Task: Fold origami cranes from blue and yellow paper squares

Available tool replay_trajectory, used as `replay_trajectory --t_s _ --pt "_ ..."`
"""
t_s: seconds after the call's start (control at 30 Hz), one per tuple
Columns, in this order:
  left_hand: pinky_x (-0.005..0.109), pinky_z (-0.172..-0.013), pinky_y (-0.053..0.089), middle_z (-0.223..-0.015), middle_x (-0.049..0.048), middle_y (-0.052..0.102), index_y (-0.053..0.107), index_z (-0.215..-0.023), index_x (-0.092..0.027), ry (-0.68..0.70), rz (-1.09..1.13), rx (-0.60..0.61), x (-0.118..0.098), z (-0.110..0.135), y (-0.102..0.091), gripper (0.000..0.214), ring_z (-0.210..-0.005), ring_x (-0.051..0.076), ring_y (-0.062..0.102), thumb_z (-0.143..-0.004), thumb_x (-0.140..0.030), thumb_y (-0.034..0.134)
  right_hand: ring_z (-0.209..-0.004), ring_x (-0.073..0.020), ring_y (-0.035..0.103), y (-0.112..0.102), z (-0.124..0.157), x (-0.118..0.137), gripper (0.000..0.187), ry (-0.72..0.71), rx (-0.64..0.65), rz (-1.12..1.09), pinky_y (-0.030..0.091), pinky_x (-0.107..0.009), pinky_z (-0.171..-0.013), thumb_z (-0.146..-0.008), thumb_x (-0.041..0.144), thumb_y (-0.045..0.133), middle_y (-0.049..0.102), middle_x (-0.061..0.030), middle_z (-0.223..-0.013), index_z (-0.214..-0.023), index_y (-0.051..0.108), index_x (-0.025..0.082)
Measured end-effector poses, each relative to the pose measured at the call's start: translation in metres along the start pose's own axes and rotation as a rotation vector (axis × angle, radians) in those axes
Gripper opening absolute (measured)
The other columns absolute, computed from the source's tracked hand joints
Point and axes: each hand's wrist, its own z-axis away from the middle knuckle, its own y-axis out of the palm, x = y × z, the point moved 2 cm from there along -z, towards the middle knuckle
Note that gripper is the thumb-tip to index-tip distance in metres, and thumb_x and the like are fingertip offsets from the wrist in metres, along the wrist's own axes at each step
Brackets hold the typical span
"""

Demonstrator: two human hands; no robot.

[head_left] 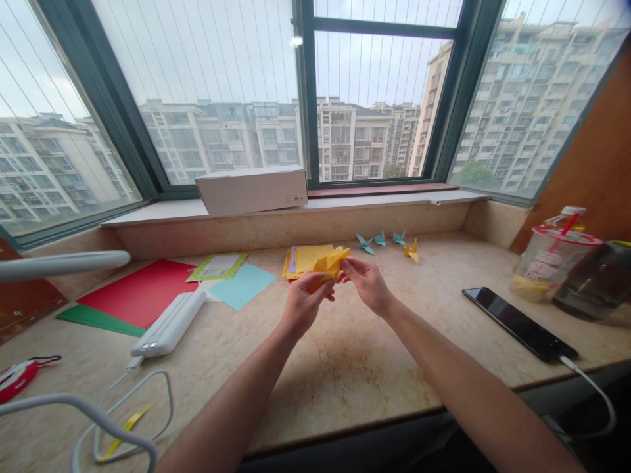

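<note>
A partly folded piece of yellow origami paper (327, 261) is held up over the counter between both hands. My left hand (304, 301) pinches its left and lower side, thumb on the near face. At its right edge, the fingertips of my right hand (365, 281) are closed on the paper. Fingers cover parts of it, so its exact fold is hard to make out. Just behind lies a stack of yellow and purple paper squares (298, 257). Farther right stand several small folded cranes, among them a blue crane (365, 244) and a yellow crane (411, 250).
Left are red paper (140, 289), green paper (101, 320), light blue paper (244, 286) and a white power bank (170, 323) with a cable. Right are a phone (517, 322), a plastic cup (547, 263) and a dark container (591, 279). A white box (252, 190) sits on the sill.
</note>
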Motion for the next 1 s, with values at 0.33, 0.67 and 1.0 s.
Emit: replay_trajectory --t_s 0.33,0.67,1.0 --pt "0.025 -0.050 0.057 -0.076 0.0021 0.062 0.076 -0.084 -0.015 0.068 0.013 -0.056 0.004 0.000 0.002 0.018 -0.059 0.011 0.062 -0.072 -0.029 0.079 -0.063 -0.0139 0.061 0.002 0.000 0.005 0.035 0.035 -0.082 -0.008 0.045 -0.026 -0.059 -0.085 0.053 0.063 0.066 -0.0003 -0.069 -0.089 0.074 0.021" --pt "0.017 -0.034 0.052 -0.087 0.0032 0.049 0.077 -0.087 -0.017 0.053 -0.187 0.030 0.011 0.001 0.000 0.022 -0.058 0.007 0.053 -0.080 -0.036 0.071 -0.066 -0.0131 0.057 0.005 0.000 0.007 0.034 -0.020 -0.118 -0.011 0.046 -0.026 -0.057 -0.083 0.053 0.065 0.064 -0.0026 -0.080 -0.083 0.075 0.020" --pt "0.020 -0.039 0.056 -0.089 0.0057 0.052 0.072 -0.073 -0.013 0.040 -0.223 0.119 0.002 0.005 0.004 0.032 -0.064 0.011 0.059 -0.081 -0.043 0.068 -0.059 -0.0134 0.054 0.002 0.000 0.002 0.036 0.013 -0.227 0.008 0.046 -0.026 -0.054 -0.084 0.054 0.061 0.064 -0.0021 -0.069 -0.082 0.068 0.018"
